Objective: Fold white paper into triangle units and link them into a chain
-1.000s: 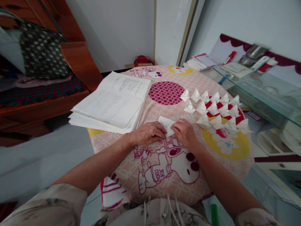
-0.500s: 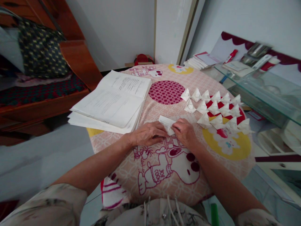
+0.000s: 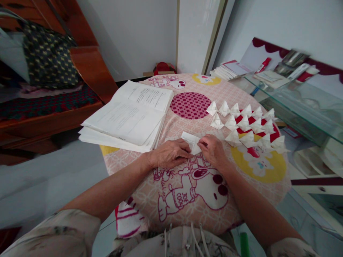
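Observation:
A small folded white paper strip (image 3: 190, 141) lies on the cartoon-print cloth (image 3: 187, 192) covering the round table. My left hand (image 3: 171, 154) rests on the cloth with its fingers pressed down on the strip's near left end. My right hand (image 3: 214, 150) pinches the strip's right end, fingers closed together. Just right of my hands, several folded white paper triangles (image 3: 245, 125) stand in rows on the cloth.
An open stack of printed white sheets (image 3: 128, 116) lies at the table's left. A glass shelf (image 3: 300, 103) with booklets and small items runs along the right. A wooden bench with a dark patterned bag (image 3: 48, 57) stands at the left.
Both hands stay on the paper strip; the fingers have shifted slightly along it, and my right hand has moved a little to the right.

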Demonstrator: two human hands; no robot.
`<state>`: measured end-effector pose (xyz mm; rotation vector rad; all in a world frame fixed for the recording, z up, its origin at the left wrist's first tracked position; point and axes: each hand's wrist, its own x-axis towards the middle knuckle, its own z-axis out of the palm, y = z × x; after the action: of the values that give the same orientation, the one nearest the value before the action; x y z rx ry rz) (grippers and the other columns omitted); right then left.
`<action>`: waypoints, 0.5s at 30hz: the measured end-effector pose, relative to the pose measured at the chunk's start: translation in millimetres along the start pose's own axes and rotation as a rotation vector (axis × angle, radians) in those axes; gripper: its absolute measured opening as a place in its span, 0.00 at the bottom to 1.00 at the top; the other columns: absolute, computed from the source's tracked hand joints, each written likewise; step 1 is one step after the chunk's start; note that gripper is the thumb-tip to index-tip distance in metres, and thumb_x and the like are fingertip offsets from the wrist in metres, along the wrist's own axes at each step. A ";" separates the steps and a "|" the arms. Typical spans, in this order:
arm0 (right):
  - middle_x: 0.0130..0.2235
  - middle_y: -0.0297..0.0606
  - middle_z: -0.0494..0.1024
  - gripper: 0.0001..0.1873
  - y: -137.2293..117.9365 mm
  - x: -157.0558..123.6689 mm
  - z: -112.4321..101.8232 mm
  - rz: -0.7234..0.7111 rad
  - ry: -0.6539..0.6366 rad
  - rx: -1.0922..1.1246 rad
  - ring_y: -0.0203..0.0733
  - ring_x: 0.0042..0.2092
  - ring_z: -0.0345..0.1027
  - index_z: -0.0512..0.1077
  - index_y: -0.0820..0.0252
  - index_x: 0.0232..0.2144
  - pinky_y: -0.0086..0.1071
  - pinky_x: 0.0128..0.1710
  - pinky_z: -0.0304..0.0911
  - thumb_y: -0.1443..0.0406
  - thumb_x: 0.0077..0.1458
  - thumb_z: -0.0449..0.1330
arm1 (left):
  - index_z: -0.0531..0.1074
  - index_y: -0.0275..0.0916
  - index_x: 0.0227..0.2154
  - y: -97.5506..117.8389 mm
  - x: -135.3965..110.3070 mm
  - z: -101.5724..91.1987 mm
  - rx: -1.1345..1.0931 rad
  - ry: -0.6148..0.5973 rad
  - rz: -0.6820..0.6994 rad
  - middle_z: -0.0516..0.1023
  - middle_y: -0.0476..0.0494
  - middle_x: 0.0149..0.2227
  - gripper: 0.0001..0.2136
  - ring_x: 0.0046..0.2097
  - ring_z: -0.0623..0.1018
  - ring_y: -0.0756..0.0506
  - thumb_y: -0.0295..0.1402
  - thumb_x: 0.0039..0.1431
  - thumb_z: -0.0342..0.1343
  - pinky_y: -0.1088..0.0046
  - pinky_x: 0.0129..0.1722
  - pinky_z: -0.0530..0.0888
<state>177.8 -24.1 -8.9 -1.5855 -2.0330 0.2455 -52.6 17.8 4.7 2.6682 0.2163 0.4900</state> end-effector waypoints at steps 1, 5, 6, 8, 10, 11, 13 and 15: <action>0.30 0.39 0.73 0.09 0.1 0.1 1.0 0.002 0.000 -0.013 0.44 0.36 0.64 0.71 0.58 0.25 0.36 0.38 0.58 0.71 0.57 0.59 | 0.80 0.42 0.49 -0.3 -0.3 0.2 -0.006 0.005 -0.004 0.79 0.39 0.43 0.13 0.47 0.77 0.42 0.28 0.63 0.57 0.64 0.50 0.74; 0.30 0.39 0.73 0.10 0.4 -0.2 4.7 -0.010 0.015 -0.039 0.45 0.37 0.64 0.70 0.57 0.25 0.36 0.37 0.57 0.70 0.58 0.58 | 0.79 0.42 0.49 -1.1 -2.2 1.2 0.002 0.014 -0.019 0.79 0.37 0.51 0.13 0.51 0.77 0.41 0.29 0.63 0.57 0.62 0.54 0.74; 0.30 0.39 0.72 0.10 0.5 -0.5 5.4 -0.016 0.021 -0.042 0.45 0.37 0.64 0.70 0.57 0.24 0.36 0.38 0.57 0.70 0.58 0.57 | 0.79 0.42 0.49 -1.3 -2.7 1.5 0.007 0.018 -0.017 0.78 0.36 0.53 0.13 0.53 0.77 0.41 0.30 0.63 0.57 0.60 0.55 0.73; 0.30 0.39 0.72 0.11 0.9 -1.0 6.8 -0.024 0.032 -0.048 0.45 0.37 0.64 0.69 0.57 0.24 0.36 0.38 0.57 0.70 0.58 0.57 | 0.79 0.41 0.49 -1.8 -3.1 2.4 0.008 0.030 -0.011 0.77 0.35 0.56 0.13 0.55 0.76 0.39 0.30 0.63 0.57 0.57 0.56 0.73; 0.30 0.39 0.72 0.11 1.3 -1.4 8.1 -0.025 0.042 -0.054 0.44 0.36 0.63 0.68 0.57 0.24 0.36 0.38 0.56 0.70 0.58 0.57 | 0.79 0.40 0.49 -2.4 -3.1 3.4 -0.001 0.037 -0.006 0.77 0.35 0.57 0.13 0.54 0.76 0.39 0.30 0.63 0.58 0.56 0.56 0.73; 0.30 0.38 0.72 0.11 1.3 -1.6 8.6 -0.025 0.046 -0.056 0.44 0.36 0.63 0.68 0.57 0.24 0.36 0.38 0.56 0.70 0.58 0.57 | 0.79 0.40 0.49 -2.7 -3.0 3.8 -0.007 0.039 -0.006 0.77 0.35 0.56 0.13 0.54 0.76 0.39 0.30 0.63 0.58 0.56 0.56 0.73; 0.30 0.39 0.71 0.11 1.1 -1.7 9.6 -0.024 0.053 -0.062 0.44 0.36 0.63 0.68 0.56 0.24 0.36 0.38 0.56 0.70 0.58 0.57 | 0.78 0.40 0.51 -3.5 -2.7 4.4 -0.017 0.038 -0.005 0.78 0.35 0.56 0.15 0.54 0.76 0.40 0.30 0.62 0.58 0.56 0.56 0.74; 0.30 0.39 0.71 0.11 0.3 -1.6 10.4 -0.024 0.058 -0.068 0.45 0.37 0.63 0.67 0.56 0.24 0.36 0.37 0.56 0.70 0.58 0.57 | 0.77 0.40 0.52 -4.1 -2.3 4.5 -0.021 0.030 -0.004 0.78 0.36 0.56 0.16 0.54 0.76 0.40 0.30 0.62 0.57 0.56 0.56 0.74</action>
<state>172.9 -23.5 -18.3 -1.5895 -2.0343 0.1209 -53.4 19.2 -1.6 2.6413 0.2234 0.5280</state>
